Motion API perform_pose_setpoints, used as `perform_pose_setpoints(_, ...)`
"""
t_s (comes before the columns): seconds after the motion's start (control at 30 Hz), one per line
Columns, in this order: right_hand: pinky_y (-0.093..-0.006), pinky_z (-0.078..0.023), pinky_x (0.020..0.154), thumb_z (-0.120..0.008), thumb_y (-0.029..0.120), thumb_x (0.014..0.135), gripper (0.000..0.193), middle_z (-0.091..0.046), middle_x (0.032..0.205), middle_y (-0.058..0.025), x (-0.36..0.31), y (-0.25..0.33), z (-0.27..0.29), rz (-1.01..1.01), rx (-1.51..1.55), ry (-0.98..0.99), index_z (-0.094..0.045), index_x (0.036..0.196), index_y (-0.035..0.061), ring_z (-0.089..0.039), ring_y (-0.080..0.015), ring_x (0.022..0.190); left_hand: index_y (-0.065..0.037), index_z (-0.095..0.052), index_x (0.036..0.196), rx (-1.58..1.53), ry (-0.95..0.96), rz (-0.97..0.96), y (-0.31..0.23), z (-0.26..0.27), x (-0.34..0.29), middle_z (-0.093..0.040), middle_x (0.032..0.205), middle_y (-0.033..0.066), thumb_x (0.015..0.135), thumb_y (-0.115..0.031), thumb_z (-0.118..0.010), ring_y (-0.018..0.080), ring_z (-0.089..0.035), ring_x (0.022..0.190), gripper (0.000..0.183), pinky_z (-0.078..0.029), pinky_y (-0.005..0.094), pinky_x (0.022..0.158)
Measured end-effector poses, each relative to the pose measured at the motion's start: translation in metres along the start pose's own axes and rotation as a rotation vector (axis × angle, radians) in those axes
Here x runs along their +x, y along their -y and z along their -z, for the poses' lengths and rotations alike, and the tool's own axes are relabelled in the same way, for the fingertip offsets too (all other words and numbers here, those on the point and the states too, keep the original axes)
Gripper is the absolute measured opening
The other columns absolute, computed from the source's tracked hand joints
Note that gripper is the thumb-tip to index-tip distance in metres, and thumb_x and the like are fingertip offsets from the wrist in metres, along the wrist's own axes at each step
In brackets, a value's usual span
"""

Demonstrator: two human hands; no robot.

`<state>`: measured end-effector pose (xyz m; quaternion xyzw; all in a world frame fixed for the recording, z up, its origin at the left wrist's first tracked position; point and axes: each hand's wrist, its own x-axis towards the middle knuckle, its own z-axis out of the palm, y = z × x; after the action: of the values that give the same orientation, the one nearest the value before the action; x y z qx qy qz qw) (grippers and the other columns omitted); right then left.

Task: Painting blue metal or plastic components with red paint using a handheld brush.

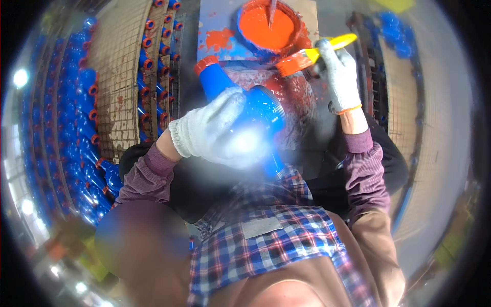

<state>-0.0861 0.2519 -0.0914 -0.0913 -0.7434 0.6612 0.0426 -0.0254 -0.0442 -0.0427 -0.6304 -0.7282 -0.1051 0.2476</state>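
My left hand (217, 128), in a white knit glove, is closed round a blue pipe fitting (265, 110). One end of the fitting has a red rim, and a wider threaded-looking mouth faces right. Glare hides part of the glove and the fitting. In my gloved right hand (338, 71) is a paintbrush (312, 55) with a yellow handle. Its bristles are coated in red-orange paint and point left, just apart from the fitting. Beyond both hands stands a round tub of red-orange paint (268, 28), with a stick upright in it.
A paint-splashed board (217, 38) lies under the tub, and red-smeared plastic sheeting (302, 97) hangs below it. Many blue fittings with red ends (84, 97) line racks on the left. Wire-mesh panels (117, 77) flank me. More blue pieces (396, 33) sit at the far right.
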Motion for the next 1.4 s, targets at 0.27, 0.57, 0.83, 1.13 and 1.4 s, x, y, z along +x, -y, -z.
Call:
perform_pose_setpoints(0.27, -0.028, -0.045, 0.056, -0.059, 0.041, 0.094, 0.045, -0.061, 0.068, -0.0069, -0.016, 0.016, -0.034, 0.084, -0.187, 0.336, -0.063, 0.088, -0.0039, -0.057, -0.0124, 0.06, -0.026, -0.057, 0.118, -0.11, 0.054, -0.097, -0.01, -0.022, -0.002, -0.043, 0.125, 0.0082, 0.076, -0.021, -0.073, 0.0426, -0.046, 0.114, 0.045, -0.058, 0.0554, 0.083)
perform_pose_setpoints(0.57, -0.028, -0.042, 0.057, -0.057, 0.021, 0.096, 0.023, -0.059, 0.072, -0.0049, -0.05, 0.074, -0.02, 0.164, -0.11, 0.216, -0.059, 0.095, -0.0011, -0.052, -0.0116, 0.062, -0.026, -0.06, 0.117, -0.048, -0.048, 0.048, -0.008, -0.025, -0.003, -0.045, 0.121, 0.0114, 0.072, -0.021, -0.076, 0.043, -0.052, 0.11, 0.048, -0.057, 0.0542, 0.082)
perform_pose_setpoints(0.83, -0.0277, -0.053, 0.08, -0.059, 0.008, 0.093, 0.021, -0.068, 0.098, -0.0136, -0.094, 0.045, -0.015, 0.502, 0.079, -0.018, -0.059, 0.111, -0.0033, -0.068, -0.02, 0.089, -0.009, -0.048, 0.129, -0.314, -0.206, 0.528, -0.013, -0.021, 0.006, -0.051, 0.121, 0.0142, 0.057, -0.021, -0.09, 0.0342, -0.055, 0.108, 0.085, -0.049, 0.0465, 0.091)
perform_pose_setpoints(1.13, -0.0365, -0.049, 0.076, -0.068, 0.002, 0.077, 0.017, -0.067, 0.091, -0.0116, -0.122, 0.038, -0.022, 0.798, -0.236, -0.167, -0.065, 0.094, 0.0019, -0.062, -0.03, 0.082, 0.001, -0.048, 0.123, -0.936, -0.374, 1.545, -0.022, -0.018, 0.029, -0.061, 0.109, 0.0114, 0.065, -0.026, -0.085, 0.0198, -0.063, 0.091, 0.074, -0.054, 0.0329, 0.083)
perform_pose_setpoints(1.4, -0.037, -0.049, 0.062, -0.077, 0.007, 0.062, 0.035, -0.064, 0.08, -0.0088, -0.126, 0.022, -0.011, 0.895, -0.448, -0.01, -0.067, 0.096, 0.0102, -0.061, -0.0289, 0.07, -0.008, -0.057, 0.12, -1.96, -0.847, 1.747, -0.009, -0.03, 0.034, -0.063, 0.108, 0.0057, 0.093, -0.027, -0.059, 0.0179, -0.062, 0.101, 0.033, -0.053, 0.034, 0.087)
